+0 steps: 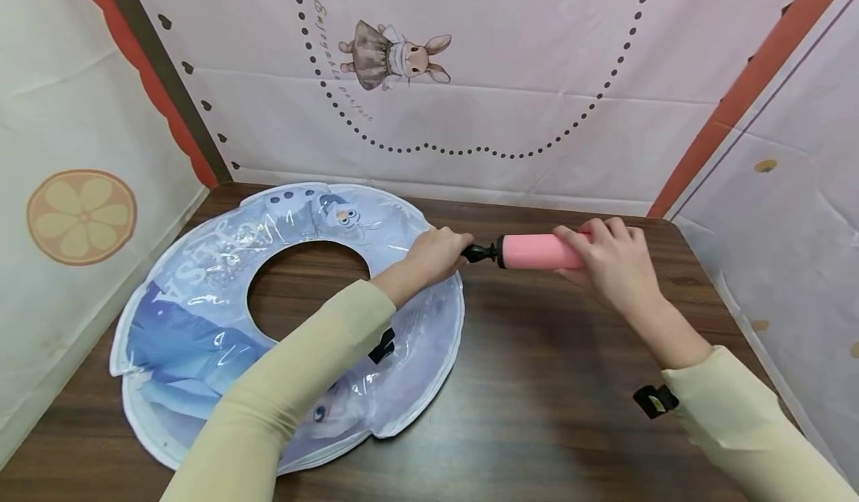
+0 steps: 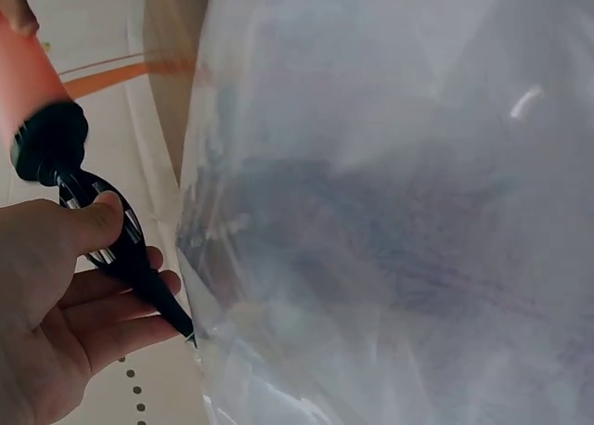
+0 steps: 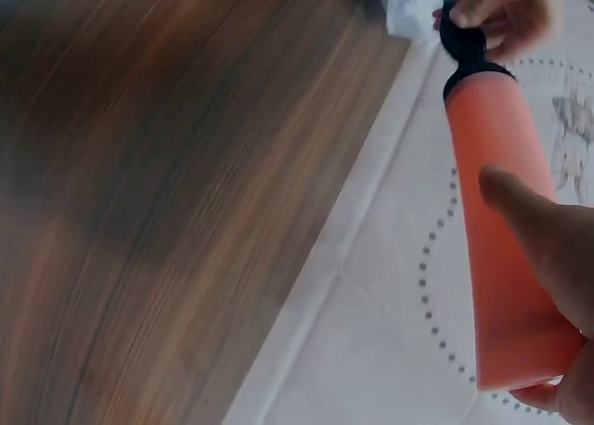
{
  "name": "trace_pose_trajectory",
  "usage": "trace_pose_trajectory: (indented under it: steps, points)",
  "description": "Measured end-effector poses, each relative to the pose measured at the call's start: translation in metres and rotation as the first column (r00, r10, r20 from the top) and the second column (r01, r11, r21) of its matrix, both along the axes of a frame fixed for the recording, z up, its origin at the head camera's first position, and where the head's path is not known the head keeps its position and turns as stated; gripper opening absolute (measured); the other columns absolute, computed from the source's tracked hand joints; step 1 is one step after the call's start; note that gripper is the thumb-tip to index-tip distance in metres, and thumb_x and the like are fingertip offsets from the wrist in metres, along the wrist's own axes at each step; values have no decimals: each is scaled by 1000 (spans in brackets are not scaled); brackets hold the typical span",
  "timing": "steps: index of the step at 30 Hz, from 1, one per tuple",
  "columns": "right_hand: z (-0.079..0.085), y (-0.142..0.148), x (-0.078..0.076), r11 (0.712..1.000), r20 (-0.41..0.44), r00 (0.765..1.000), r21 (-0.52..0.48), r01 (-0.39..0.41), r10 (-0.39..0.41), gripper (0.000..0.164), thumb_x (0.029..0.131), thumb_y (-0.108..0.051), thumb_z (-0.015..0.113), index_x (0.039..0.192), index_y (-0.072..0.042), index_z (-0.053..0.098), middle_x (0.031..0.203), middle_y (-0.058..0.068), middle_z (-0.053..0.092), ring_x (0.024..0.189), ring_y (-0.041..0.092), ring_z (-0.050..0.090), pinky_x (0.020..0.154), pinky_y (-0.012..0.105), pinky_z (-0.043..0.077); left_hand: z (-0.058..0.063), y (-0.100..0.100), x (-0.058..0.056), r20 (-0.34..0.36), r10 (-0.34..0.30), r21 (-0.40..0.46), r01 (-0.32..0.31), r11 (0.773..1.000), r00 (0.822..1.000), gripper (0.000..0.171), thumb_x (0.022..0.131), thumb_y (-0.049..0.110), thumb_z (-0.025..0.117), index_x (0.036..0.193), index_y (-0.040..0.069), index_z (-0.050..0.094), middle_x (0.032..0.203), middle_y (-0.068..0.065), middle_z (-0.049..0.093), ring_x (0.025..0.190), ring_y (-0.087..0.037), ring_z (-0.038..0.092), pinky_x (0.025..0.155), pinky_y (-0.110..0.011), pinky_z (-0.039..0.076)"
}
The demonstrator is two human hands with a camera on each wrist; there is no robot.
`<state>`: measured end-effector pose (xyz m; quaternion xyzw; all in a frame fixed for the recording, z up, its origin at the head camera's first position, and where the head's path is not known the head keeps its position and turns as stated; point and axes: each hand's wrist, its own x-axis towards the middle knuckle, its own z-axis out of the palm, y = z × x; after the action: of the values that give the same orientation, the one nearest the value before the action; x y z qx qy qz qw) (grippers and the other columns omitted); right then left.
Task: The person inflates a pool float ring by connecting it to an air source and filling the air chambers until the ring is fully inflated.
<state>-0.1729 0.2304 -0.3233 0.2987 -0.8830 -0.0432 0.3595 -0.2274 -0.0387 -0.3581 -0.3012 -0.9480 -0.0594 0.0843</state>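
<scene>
A pink hand pump (image 1: 537, 251) with a black nozzle (image 2: 139, 276) is held level between both hands, above the table. My left hand (image 1: 438, 254) pinches the nozzle between thumb and fingers. In the left wrist view the nozzle's tip meets the edge of the inflatable swim ring (image 2: 390, 212). My right hand (image 1: 614, 267) grips the pump's pink barrel (image 3: 501, 230) near its far end, thumb along the side. The swim ring, blue and lilac with a snowman print, lies on the table under my left forearm and looks partly filled.
The dark wooden table (image 1: 537, 397) is bounded by a pale printed cloth wall (image 1: 537, 77) at the back and by cloth sides at left and right. A rabbit figure (image 1: 396, 54) is printed on the back wall. Black straps hang at both sleeves.
</scene>
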Motion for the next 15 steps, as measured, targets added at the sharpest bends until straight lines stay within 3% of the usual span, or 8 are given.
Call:
trace_pose_trajectory:
  steps: [6, 12, 15]
  points:
    - [0, -7, -3, 1000, 32, 999, 8, 10, -10, 61, 57, -32, 85, 111, -18, 60, 90, 16, 58, 81, 38, 52, 61, 51, 41, 0, 0, -1, 24, 9, 33, -10, 999, 1000, 14, 83, 22, 66, 94, 14, 62, 80, -3, 66, 69, -20, 60, 61, -37, 49]
    - [3, 19, 2, 999, 69, 998, 42, -9, 6, 66, 58, -31, 84, 117, -17, 57, 91, 16, 59, 83, 39, 55, 62, 50, 42, 3, 0, 0, 45, 29, 0, -29, 1000, 999, 18, 85, 24, 65, 98, 13, 61, 85, -6, 67, 72, -22, 63, 62, -38, 50]
    - [10, 41, 8, 999, 86, 996, 42, -27, 24, 59, 69, -42, 77, 118, -17, 57, 89, 18, 59, 80, 40, 55, 61, 51, 43, 3, -2, 1, 49, 29, -2, -29, 1000, 998, 18, 85, 25, 65, 99, 13, 60, 86, -6, 68, 73, -22, 63, 62, -38, 51]
